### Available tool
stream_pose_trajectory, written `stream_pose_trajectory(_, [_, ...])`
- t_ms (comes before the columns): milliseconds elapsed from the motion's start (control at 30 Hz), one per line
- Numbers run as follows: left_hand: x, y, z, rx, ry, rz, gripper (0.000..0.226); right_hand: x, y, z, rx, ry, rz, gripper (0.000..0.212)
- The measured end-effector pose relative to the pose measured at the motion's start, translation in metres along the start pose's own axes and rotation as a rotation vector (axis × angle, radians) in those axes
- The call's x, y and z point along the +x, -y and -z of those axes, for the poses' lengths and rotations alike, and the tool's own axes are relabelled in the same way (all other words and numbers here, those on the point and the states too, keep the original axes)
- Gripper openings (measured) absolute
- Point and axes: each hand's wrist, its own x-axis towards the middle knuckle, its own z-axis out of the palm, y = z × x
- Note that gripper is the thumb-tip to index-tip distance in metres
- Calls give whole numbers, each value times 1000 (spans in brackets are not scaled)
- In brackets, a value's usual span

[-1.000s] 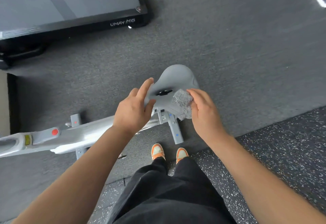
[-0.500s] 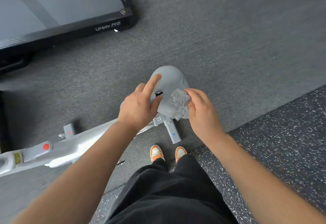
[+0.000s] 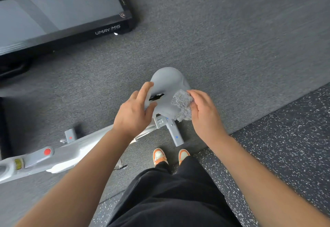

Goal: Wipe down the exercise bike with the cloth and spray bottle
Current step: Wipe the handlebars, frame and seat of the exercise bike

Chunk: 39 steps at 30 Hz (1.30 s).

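The exercise bike's grey saddle (image 3: 167,80) stands below me, with a black slot in its middle. My left hand (image 3: 134,114) holds the saddle's left side, thumb under the edge and index finger laid on top. My right hand (image 3: 203,114) presses a bunched grey cloth (image 3: 183,104) against the saddle's right edge. The bike's white and grey frame (image 3: 59,153) runs off to the lower left and carries a red knob. No spray bottle is in view.
A black treadmill (image 3: 59,17) marked UMAY M6 lies at the upper left on grey carpet (image 3: 232,39). Speckled black rubber flooring (image 3: 289,137) covers the right and the foreground. My orange shoes (image 3: 170,155) stand just behind the bike's grey rear foot (image 3: 175,134).
My left index finger has slid further up onto the saddle. My right hand has carried the cloth from the saddle's rear right toward its right edge. The head view has shifted slightly.
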Motion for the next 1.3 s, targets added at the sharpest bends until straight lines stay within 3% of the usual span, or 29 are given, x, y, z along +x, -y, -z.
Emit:
stream_pose_trajectory(467, [-32,37,9,41,-20,139,52,4,5,-5,1,13,28,38])
stream_pose_trajectory(700, [-35,39,9,9,-67,135,57,20,3,10,41,-91,-102,37])
stream_pose_trajectory(900, [-39,42,8,-4,-63,139,57,36,-10,-19,-108,79,-115,41])
stream_pose_trajectory(1067, [-40,42,10,-10,-68,140,57,39,-19,-32,-169,56,-114,42])
stream_pose_trajectory(1300, [-38,49,10,-13,-74,138,58,30,-21,-69,-341,123,-103,65])
